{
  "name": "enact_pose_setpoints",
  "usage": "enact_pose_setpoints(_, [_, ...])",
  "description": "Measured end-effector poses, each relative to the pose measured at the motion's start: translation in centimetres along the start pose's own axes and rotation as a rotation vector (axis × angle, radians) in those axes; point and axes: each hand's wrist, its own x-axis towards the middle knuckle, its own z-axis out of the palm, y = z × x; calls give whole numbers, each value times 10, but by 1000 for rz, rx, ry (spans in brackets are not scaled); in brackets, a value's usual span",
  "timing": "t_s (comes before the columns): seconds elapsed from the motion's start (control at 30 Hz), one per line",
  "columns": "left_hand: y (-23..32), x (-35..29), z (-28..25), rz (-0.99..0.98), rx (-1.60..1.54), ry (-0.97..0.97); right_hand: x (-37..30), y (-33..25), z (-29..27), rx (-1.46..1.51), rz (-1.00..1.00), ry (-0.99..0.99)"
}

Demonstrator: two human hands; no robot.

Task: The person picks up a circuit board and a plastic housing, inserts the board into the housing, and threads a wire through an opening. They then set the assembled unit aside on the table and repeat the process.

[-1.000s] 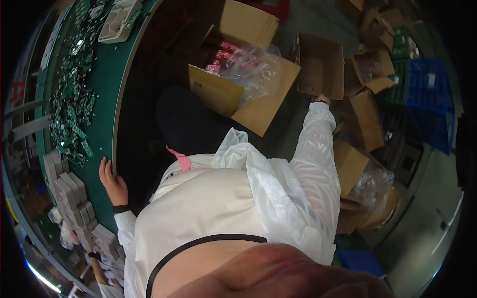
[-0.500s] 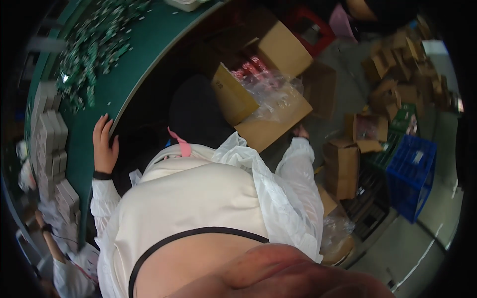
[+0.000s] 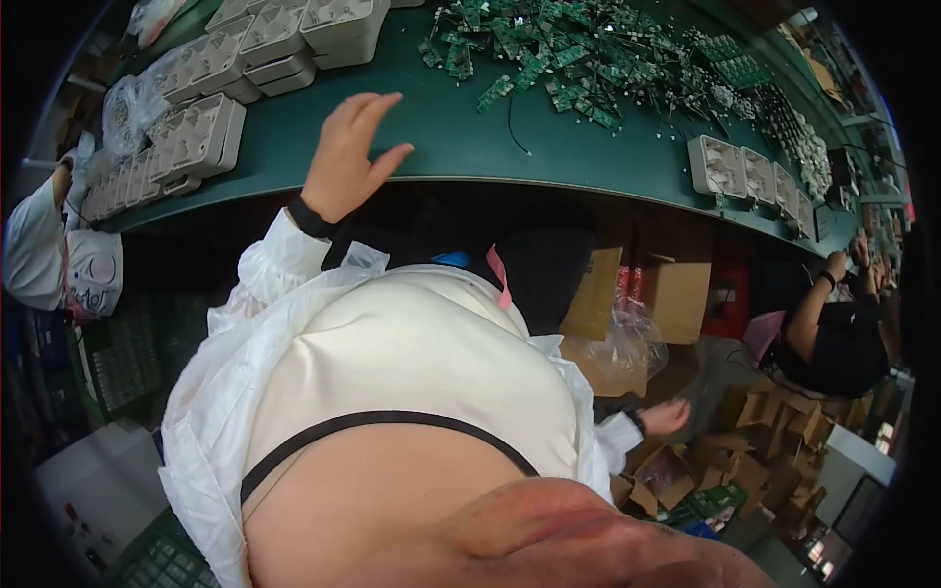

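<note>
My left hand (image 3: pixel 351 155) is over the near edge of the green worktable (image 3: pixel 431 147), fingers stretched and thumb apart, with nothing in it. Farther back on the table lies a loose heap of small green circuit boards (image 3: pixel 588 69). Pale grey plastic housings (image 3: pixel 201 137) stand stacked to the left of that hand. Out to my right, low beside my body, is my right hand (image 3: pixel 667 417), fingers loosely extended and holding nothing that I can see. Close by it is an opened cardboard box (image 3: pixel 681 304) with red contents and clear plastic film (image 3: pixel 627 343).
More grey housings (image 3: pixel 720 167) stand at the table's right. Cardboard boxes (image 3: pixel 765 412) and a green crate (image 3: pixel 716 502) crowd the floor at lower right. A co-worker's arm (image 3: pixel 809 304) is at the far right; another person's sleeve (image 3: pixel 34 240) shows at left.
My view has swung right-side up toward the table, bringing the circuit boards in front. My left hand has lifted off the table edge; my right hand has come away from the cardboard box.
</note>
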Motion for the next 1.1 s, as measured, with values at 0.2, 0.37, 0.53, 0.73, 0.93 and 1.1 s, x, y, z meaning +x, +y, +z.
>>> enact_pose_setpoints(0.2, [-55, 25, -26, -76, 233, 136, -35, -89, 105, -110, -200, -642])
enact_pose_setpoints(0.37, [-95, 72, -45, 3, 304, 190, -151, -183, 182, -121, -367, -1141])
enact_pose_setpoints(0.53, [-151, 94, -43, 113, 563, 68, -235, -259, 235, -62, -516, -1408])
enact_pose_setpoints(0.73, [-164, 98, -39, 160, 493, 37, -304, -299, 300, -337, -920, -1489])
enact_pose_setpoints(0.93, [-166, 79, -47, 274, 289, -96, -314, -273, 350, -394, -545, -1832])
enact_pose_setpoints(1.1, [-92, 58, -53, 405, -10, -132, -293, -261, 344, 388, 1017, -1908])
